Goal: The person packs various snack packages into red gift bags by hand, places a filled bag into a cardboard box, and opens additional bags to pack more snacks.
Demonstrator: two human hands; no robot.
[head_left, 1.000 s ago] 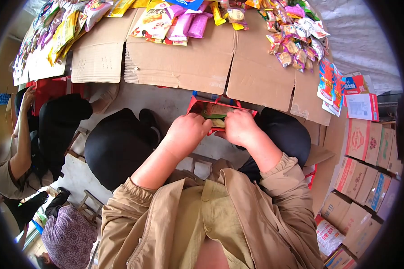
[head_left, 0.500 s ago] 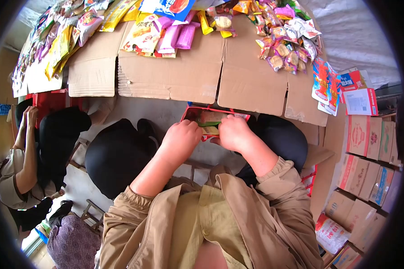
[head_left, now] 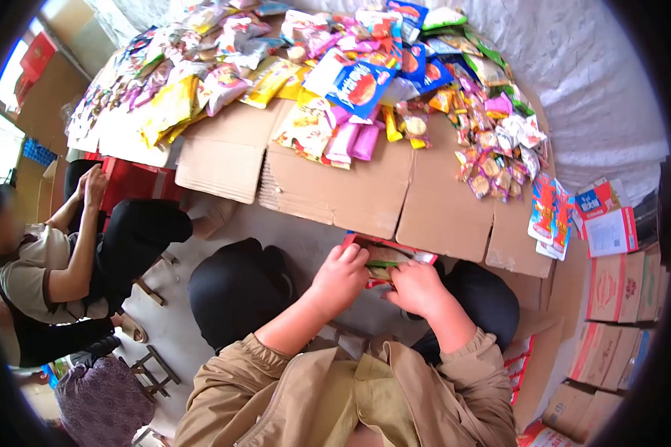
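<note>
Between my knees, just below the cardboard edge, stands an open red bag (head_left: 422,255) with green and yellowish packets (head_left: 381,271) inside. My left hand (head_left: 342,277) has its fingers curled over the bag's left rim. On the right side, my right hand (head_left: 416,287) bends its fingers over the near rim, close to the packets. Both sets of fingertips are partly hidden, so their exact grip on the rim is hard to make out.
A cardboard-covered table (head_left: 335,195) holds heaps of wrapped snacks (head_left: 201,74). Stacked cartons (head_left: 608,287) stand at right. Another person (head_left: 60,261) sits at left beside a red bag (head_left: 130,182); a small stool (head_left: 155,372) stands lower left.
The view has tilted up and shifted, so the table and snacks appear lower and more of them shows. My hands remain at the red bag's rim.
</note>
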